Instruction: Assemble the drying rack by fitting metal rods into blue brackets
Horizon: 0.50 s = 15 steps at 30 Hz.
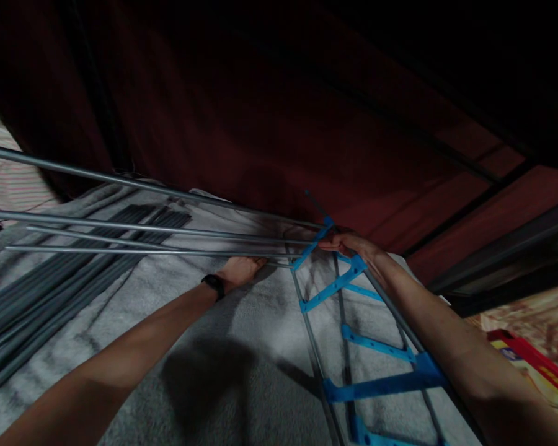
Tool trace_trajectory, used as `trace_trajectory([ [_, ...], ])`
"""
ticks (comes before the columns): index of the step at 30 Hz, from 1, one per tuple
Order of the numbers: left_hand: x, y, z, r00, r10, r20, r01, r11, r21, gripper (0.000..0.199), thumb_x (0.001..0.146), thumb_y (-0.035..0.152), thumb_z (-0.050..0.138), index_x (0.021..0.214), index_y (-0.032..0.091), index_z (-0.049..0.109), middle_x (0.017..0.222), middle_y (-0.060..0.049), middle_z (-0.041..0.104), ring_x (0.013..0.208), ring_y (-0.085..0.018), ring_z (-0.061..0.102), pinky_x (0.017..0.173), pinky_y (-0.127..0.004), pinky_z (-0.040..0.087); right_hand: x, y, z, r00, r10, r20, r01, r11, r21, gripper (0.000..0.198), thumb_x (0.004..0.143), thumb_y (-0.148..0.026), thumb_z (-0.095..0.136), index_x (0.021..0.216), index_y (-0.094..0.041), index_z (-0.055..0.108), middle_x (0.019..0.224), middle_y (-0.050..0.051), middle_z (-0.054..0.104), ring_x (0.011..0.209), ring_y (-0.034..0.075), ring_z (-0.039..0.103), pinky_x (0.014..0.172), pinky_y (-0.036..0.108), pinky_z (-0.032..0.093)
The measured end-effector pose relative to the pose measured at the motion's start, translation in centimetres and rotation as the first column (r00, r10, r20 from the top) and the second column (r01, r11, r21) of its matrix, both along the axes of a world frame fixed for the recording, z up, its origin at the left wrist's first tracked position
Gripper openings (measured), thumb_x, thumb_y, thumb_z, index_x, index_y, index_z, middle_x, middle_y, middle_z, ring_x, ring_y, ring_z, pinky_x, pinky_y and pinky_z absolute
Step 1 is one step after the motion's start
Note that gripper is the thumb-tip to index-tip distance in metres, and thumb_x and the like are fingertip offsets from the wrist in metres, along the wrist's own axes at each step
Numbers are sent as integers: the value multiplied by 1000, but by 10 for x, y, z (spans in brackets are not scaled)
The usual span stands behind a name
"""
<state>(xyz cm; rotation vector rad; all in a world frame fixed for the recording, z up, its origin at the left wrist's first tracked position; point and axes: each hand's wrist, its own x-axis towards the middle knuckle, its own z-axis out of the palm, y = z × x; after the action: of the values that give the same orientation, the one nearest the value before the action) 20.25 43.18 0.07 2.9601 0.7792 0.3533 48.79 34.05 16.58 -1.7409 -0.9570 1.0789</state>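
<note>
A frame of grey metal tubes joined by blue plastic brackets [384,387] lies over a grey blanket, reaching from the lower right to the middle. Long metal tubes [121,227] run from its far end toward the left. My left hand [242,271], with a black band at the wrist, is closed around a thin tube just left of the far blue bracket [310,248]. At that bracket's right side, my right hand [348,241] has its fingers bent against it. The exact grip of the right fingertips is partly hidden.
Several loose grey tubes [74,279] lie in a bundle on the blanket [214,353] at left. A dark red fabric wall [214,124] with dark poles hangs behind. A red and yellow box [534,365] sits at the right edge, and striped cloth [13,179] at far left.
</note>
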Motion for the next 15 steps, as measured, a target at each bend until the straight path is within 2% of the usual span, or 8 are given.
trace_trajectory([
  [3,1,-3,2,998,2,59,-3,1000,14,46,93,11,47,138,16,56,130,-15,66,109,-26,64,92,-38,47,-4,0,6,997,-66,-48,61,993,-100,21,58,3,49,61,-17,55,72,9,71,91,26,74,78,28,62],
  [5,2,-4,2,996,6,89,-9,999,35,46,94,11,47,139,15,56,132,-15,65,111,-26,63,93,-38,47,-7,-1,9,993,-94,-71,85,988,-126,22,58,3,47,62,-17,56,72,10,71,91,25,74,74,25,62],
  [10,4,-3,1,996,-12,85,9,999,40,49,91,9,50,139,15,54,134,-15,64,109,-25,63,89,-34,48,-7,-1,8,990,-111,-82,101,988,-116,24,56,2,47,65,-18,56,70,7,69,93,25,73,70,24,62],
  [15,3,-2,-2,998,7,61,-9,999,36,51,91,10,49,142,16,53,135,-15,63,112,-26,62,91,-35,48,-7,4,1,996,-60,-62,55,995,-85,22,54,-2,48,63,-21,50,64,4,65,94,25,73,78,30,63],
])
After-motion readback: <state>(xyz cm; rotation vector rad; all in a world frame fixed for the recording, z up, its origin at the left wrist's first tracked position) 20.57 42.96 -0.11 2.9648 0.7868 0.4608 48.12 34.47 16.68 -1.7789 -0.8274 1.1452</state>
